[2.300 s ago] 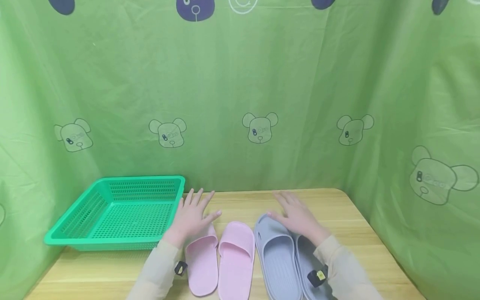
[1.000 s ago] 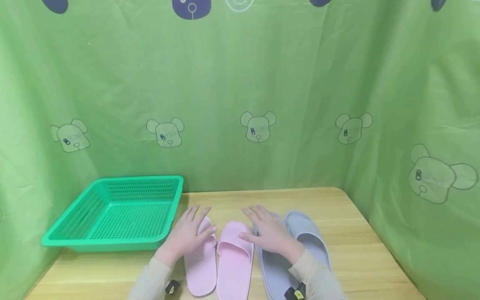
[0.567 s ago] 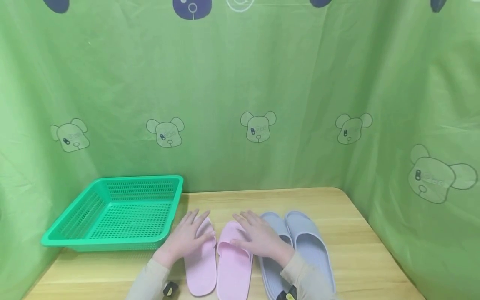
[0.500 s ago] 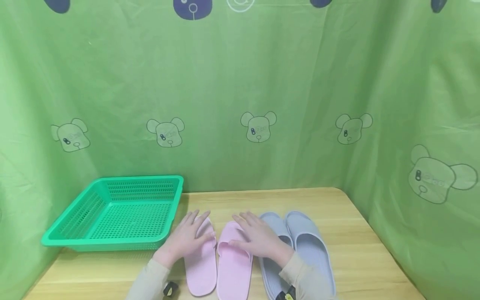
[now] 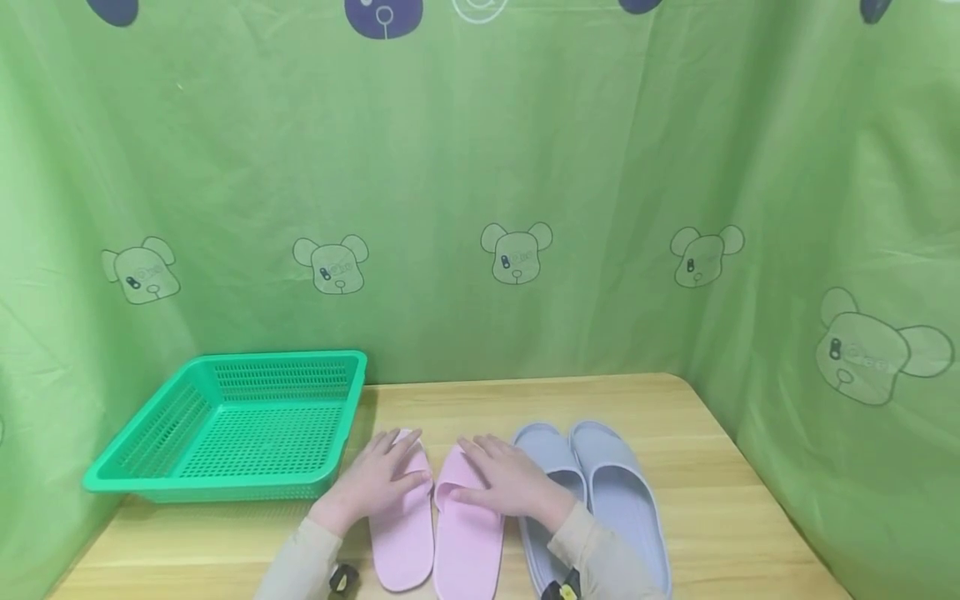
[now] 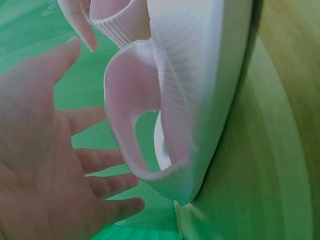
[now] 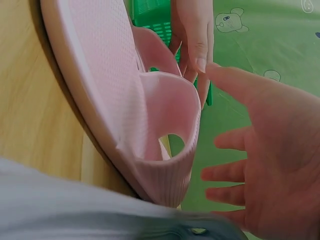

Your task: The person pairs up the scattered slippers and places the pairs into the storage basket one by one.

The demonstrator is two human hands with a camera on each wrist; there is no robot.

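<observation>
Two pink slippers lie side by side on the wooden table, toes pointing away. My left hand (image 5: 371, 479) is spread over the strap of the left pink slipper (image 5: 403, 542). My right hand (image 5: 513, 482) hovers in the same way over the right pink slipper (image 5: 468, 550). Both wrist views show fingers nearly straight and apart, close to the straps but not wrapped round them. In the left wrist view, the left hand (image 6: 60, 160) faces the slipper's strap opening. The right hand (image 7: 280, 155) faces the other strap in the right wrist view; contact is unclear.
A pair of grey-blue slippers (image 5: 622, 517) lies right of the pink ones, partly beneath my right forearm. At the left stands a green plastic basket (image 5: 262, 442) with nothing in it. Green curtains (image 5: 420, 167) with bear prints surround the wooden table (image 5: 720, 500).
My right hand has moved left, from above the grey-blue slippers to above the right pink slipper. My left hand has come slightly nearer to me. The slippers lie where they were.
</observation>
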